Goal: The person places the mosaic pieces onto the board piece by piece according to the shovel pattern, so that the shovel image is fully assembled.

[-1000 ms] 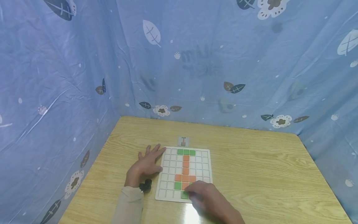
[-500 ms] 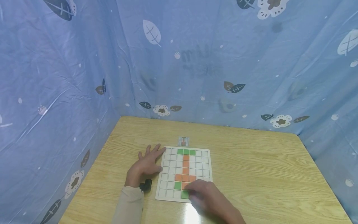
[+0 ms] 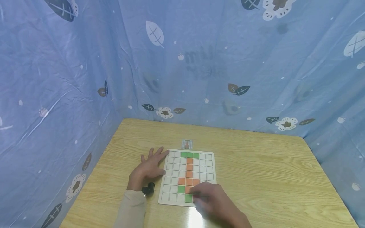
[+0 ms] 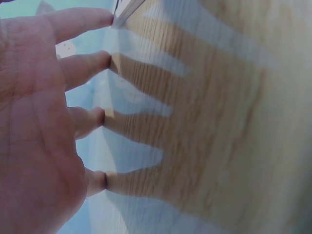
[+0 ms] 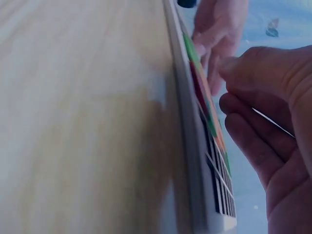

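A white grid board (image 3: 172, 197) lies on the wooden table (image 3: 265, 174). Square tiles sit in its cells: green tiles (image 3: 189, 155) along the far row, orange tiles (image 3: 189, 174) down the middle, and more green near the front. My left hand (image 3: 149, 167) spreads its fingers beside the board, thumb and index tip at the left edge, other fingertips on the table. My right hand (image 3: 211, 198) hovers over the front right part, thumb and fingers loosely bent and apart, hiding several cells. Under it a dark red tile (image 5: 197, 87) shows on the board in the right wrist view.
A small card (image 3: 187, 144) with a grid pattern lies just beyond the board's far edge. Blue patterned curtains (image 3: 182, 63) hang behind the table and on both sides. A black wrist camera (image 3: 148, 189) is strapped to my left wrist.
My right hand has shifted slightly right, and its thumb and fingers have parted; a bit of red now shows between them. My left hand and the board stay still.
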A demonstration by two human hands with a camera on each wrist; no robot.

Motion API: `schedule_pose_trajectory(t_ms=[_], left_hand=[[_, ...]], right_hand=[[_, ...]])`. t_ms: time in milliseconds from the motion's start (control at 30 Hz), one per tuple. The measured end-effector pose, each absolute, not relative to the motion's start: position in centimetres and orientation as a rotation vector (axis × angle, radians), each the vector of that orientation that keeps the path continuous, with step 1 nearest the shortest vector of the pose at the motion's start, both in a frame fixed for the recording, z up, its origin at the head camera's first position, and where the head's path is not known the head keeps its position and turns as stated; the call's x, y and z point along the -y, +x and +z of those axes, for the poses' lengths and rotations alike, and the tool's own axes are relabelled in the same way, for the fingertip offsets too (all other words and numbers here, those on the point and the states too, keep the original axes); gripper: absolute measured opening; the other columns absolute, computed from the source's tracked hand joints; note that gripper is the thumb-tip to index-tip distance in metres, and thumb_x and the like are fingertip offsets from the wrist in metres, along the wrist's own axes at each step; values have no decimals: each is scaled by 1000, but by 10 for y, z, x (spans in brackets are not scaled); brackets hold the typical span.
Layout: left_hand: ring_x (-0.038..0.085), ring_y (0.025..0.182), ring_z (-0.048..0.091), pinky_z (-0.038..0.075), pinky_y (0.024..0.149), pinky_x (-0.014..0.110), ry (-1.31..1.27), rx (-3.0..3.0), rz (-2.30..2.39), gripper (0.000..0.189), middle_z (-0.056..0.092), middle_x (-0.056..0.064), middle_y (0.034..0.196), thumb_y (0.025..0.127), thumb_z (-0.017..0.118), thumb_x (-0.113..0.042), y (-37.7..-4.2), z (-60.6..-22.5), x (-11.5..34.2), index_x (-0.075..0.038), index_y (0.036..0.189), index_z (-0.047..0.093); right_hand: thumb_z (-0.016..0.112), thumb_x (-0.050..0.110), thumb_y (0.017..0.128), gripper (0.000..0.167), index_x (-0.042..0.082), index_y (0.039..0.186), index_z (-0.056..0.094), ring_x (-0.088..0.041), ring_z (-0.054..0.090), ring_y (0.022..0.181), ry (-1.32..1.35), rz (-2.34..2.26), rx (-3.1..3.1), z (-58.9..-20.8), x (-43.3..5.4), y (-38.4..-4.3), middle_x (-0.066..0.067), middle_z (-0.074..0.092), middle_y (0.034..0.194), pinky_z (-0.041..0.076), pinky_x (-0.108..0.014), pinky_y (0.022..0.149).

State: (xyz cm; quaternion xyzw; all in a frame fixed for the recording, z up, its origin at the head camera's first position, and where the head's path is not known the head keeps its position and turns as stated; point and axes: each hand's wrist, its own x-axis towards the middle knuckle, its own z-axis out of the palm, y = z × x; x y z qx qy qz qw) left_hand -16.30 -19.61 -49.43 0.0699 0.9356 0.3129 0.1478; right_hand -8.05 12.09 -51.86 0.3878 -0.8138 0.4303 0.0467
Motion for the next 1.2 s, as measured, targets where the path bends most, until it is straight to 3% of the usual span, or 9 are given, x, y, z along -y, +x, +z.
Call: schedule_pose_trajectory(t_ms=[267,467,667,800,1000,1200], left_hand=[[53,169,-3,-7,123,88,217,-2695,882,95,22,16,183,82,78,-9,-164,-494,197,-19,170,42],[54,169,-2,-7,123,88,219,-2693,882,95,22,16,183,82,78,-9,-164,-493,196,-19,170,42],[54,169,-1,-7,123,89,205,-2692,883,96,23,16,183,82,80,-9,-163,-491,195,-19,170,43],[54,169,-2,-7,123,88,207,-2693,869,95,22,16,183,83,79,-10,-164,-492,195,-20,170,42],[55,168,-1,-6,122,89,214,-2697,873,95,23,17,183,83,79,-10,-164,-494,195,-19,170,43],[54,169,-2,-7,123,88,210,-2692,881,94,22,17,183,84,79,-10,-165,-494,196,-19,170,42]], right_hand=[[87,-4,83,38,15,115,83,-13,80,98,1069,1311,2500,-516,-151,-82,5,85,109,66,-29,85],[90,0,82,40,18,117,83,-9,73,85,945,1321,2572,-520,-182,-77,4,84,111,60,-18,77],[94,-1,76,45,19,114,84,-4,79,101,879,1231,2529,-522,-209,-67,10,84,112,51,-5,98],[96,6,78,42,24,115,84,-3,77,108,792,1160,2610,-520,-221,-61,15,83,114,53,-7,98],[91,22,90,31,28,119,83,-2,74,113,685,1229,2808,-519,-231,-57,14,82,117,62,-23,95],[91,23,90,32,28,120,83,-2,74,114,710,1250,2822,-522,-229,-56,14,82,117,61,-22,97]])
